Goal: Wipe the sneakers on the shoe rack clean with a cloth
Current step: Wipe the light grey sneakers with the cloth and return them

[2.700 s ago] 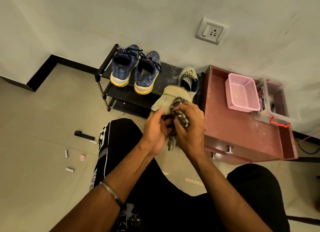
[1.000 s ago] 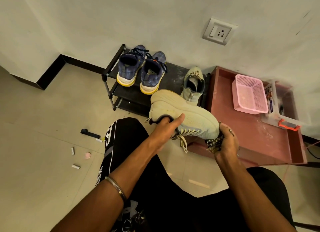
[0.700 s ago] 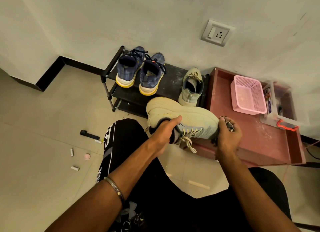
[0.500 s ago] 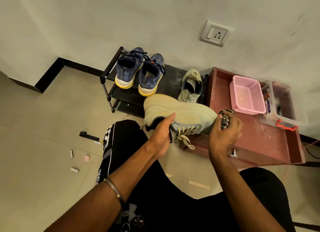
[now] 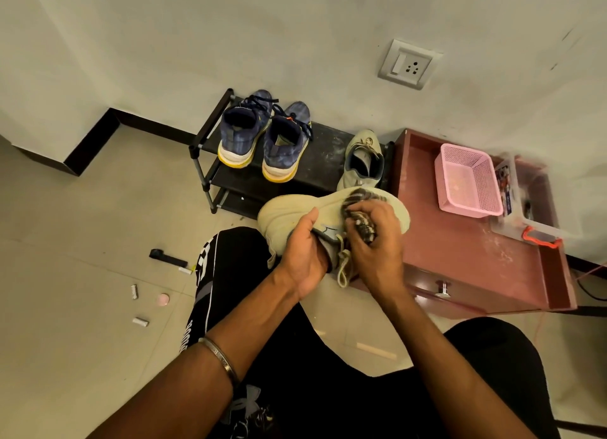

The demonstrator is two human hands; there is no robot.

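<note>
1. A beige sneaker [image 5: 295, 215] is held on its side above the lap, just in front of the shoe rack [image 5: 325, 153]; the left hand [image 5: 303, 251] grips it at the collar, thumb laid along the upper and the other fingers tucked into the opening.
2. A dark checked cloth [image 5: 361, 223] is bunched in the right hand [image 5: 374, 241], whose fingers are curled tightly round it and press it against the upper near the laces [image 5: 343, 264].
3. The step in hand is judged to be the wiping of this shoe's side and toe. It is best done with short, firm strokes along the knit, while the shoe is braced from inside so that the soft upper does not cave in.
4. The cloth should be refolded to a clean face when soiled, and the loose lace ends kept out of the stroke.
5. The upper looks like fine woven mesh, matte and pliable; the sole is thick, smooth and rounded.
6. Its mate [image 5: 361, 162] rests on the top shelf, heel outward, beside a pair of blue sneakers [image 5: 262, 139] with yellow-edged soles; these are likely still to be wiped.
7. The shelf surface appears black and dusty, with pale specks.
</note>
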